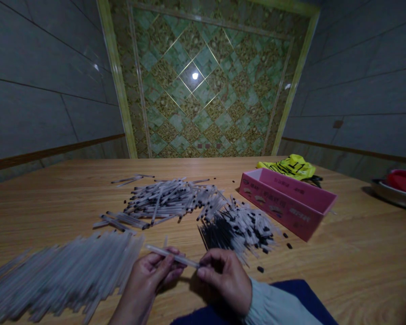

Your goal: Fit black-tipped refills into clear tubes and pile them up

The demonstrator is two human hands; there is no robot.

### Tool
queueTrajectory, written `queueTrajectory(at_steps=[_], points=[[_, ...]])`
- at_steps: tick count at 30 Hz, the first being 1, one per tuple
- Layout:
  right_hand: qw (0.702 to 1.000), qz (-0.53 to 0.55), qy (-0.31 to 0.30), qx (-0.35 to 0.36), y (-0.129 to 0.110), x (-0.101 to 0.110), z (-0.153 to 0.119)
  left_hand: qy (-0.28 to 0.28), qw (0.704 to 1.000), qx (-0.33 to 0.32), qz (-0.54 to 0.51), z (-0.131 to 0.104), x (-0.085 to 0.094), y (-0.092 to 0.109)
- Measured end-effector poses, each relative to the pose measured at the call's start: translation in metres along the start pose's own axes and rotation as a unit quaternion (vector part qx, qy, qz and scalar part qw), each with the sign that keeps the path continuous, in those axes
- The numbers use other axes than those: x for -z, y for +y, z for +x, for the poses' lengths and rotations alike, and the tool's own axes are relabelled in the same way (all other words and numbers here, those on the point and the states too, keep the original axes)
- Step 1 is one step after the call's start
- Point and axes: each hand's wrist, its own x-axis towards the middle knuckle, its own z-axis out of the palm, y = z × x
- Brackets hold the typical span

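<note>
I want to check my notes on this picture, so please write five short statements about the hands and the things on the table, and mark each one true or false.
1. The left hand and the right hand both hold one tube. True.
2. As the camera sees it, the bag lies behind the box. True.
3. The box is green. False: it is pink.
4. A black cap lies to the right of the right hand. True.
5. The box stands to the left of both hands. False: it stands farther back, to their right.
</note>
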Motion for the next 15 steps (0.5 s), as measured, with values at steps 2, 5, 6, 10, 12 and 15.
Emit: queueTrajectory(at_steps=[2,5,6,10,12,15], points=[[1.0,-0.004,0.014,0.017,0.0,0.0,0.0,0.003,1.0,0.002,0.003,0.001,0.001,0.0],[0.999,0.029,-0.041,-0.021,0.005,-0.001,0.002,0.005,1.0,0.0,0.004,0.002,0.001,0.0],[0.997,0.039,-0.056,-0.036,0.008,-0.001,0.002,0.005,1.0,0.0,0.002,0.002,0.001,0.0],[0.999,0.035,-0.014,-0.022,0.011,-0.001,0.004,0.005,1.0,0.002,-0.001,0.002,0.0,-0.001],[0.999,0.037,0.019,-0.008,0.009,0.0,0.003,0.01,1.0,-0.001,0.001,0.002,0.0,-0.001],[0.997,0.078,-0.002,-0.027,0.006,-0.001,0.002,0.017,1.0,-0.003,0.003,0.001,0.001,0.0]])
